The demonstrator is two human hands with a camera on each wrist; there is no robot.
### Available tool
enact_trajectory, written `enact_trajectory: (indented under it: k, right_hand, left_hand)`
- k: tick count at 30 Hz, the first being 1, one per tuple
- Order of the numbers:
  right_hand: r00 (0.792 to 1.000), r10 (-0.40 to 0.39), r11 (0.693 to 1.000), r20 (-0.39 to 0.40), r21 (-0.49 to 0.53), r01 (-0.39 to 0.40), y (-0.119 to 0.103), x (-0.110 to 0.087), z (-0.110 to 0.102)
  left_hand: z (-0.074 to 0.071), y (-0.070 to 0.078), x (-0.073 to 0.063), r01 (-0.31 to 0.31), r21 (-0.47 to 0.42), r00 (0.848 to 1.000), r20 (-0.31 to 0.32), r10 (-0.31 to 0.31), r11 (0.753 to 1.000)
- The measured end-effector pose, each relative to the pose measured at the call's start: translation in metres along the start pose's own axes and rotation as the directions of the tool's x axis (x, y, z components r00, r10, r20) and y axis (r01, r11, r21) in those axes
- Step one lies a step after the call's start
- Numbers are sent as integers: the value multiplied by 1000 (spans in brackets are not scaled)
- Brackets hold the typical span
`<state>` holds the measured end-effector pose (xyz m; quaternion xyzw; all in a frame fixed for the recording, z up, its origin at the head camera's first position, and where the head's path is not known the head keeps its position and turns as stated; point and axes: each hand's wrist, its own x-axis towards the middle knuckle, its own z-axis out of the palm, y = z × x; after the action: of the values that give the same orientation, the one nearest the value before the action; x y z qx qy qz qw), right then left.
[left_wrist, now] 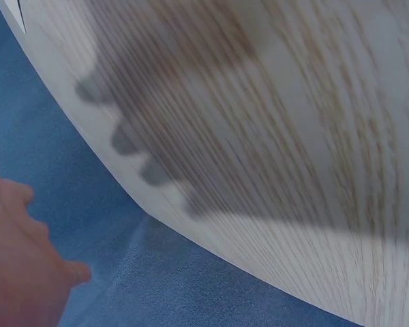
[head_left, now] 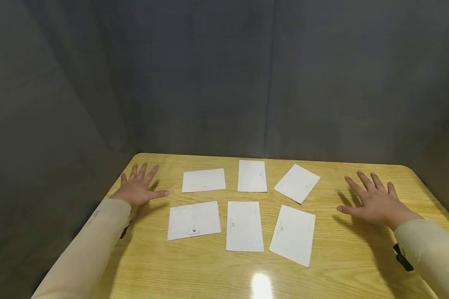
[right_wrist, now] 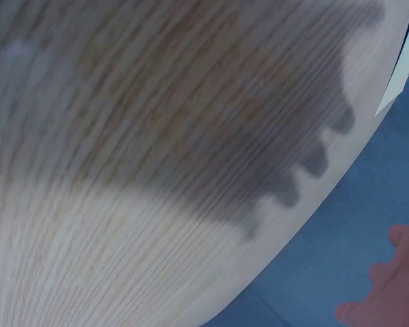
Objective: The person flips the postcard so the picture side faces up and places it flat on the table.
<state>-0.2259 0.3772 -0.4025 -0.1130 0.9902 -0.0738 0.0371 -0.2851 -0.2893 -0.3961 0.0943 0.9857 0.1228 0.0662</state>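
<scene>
My left hand [head_left: 136, 190] hovers over the table's left edge, fingers spread and holding nothing. On the right side, my right hand [head_left: 376, 203] is held the same way, its shadow falling on the wood. Between them lie several white cards in two rows. The far row has a left card [head_left: 203, 180], a middle card [head_left: 252, 176] and a tilted right card [head_left: 297, 183]. Nearer are a left card [head_left: 193, 220] with a small dark mark, a middle card [head_left: 245, 226] and a slanted right card [head_left: 293, 235]. Neither hand touches a card.
The wooden table [head_left: 194, 270] has rounded far corners. A dark grey curtain [head_left: 209, 83] hangs behind it and along both sides. A bright light reflection shows at the table's near middle.
</scene>
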Motion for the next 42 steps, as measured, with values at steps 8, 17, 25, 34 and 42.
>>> enact_trajectory:
  k: [8, 17, 25, 34, 42]
  right_hand:
    - [1000, 7, 1000, 4, 18, -7, 3, 1, -1]
    - [1000, 21, 999, 15, 40, -21, 6, 4, 2]
    - [1000, 17, 999, 5, 31, -17, 11, 5, 4]
    - [1000, 5, 1000, -4, 23, -5, 12, 8, 5]
    - [1000, 4, 1000, 3, 21, -4, 12, 10, 7]
  left_hand:
    - [-1, 1, -1, 17, 32, 999, 29, -18, 999]
    - [1, -4, 1, 42, 20, 999, 34, -42, 999]
    - [-3, -3, 6, 23, 17, 999, 28, -24, 1000]
    - [0, -6, 8, 22, 50, 999, 34, -24, 999]
    - [2, -4, 9, 27, 56, 999, 20, -28, 998]
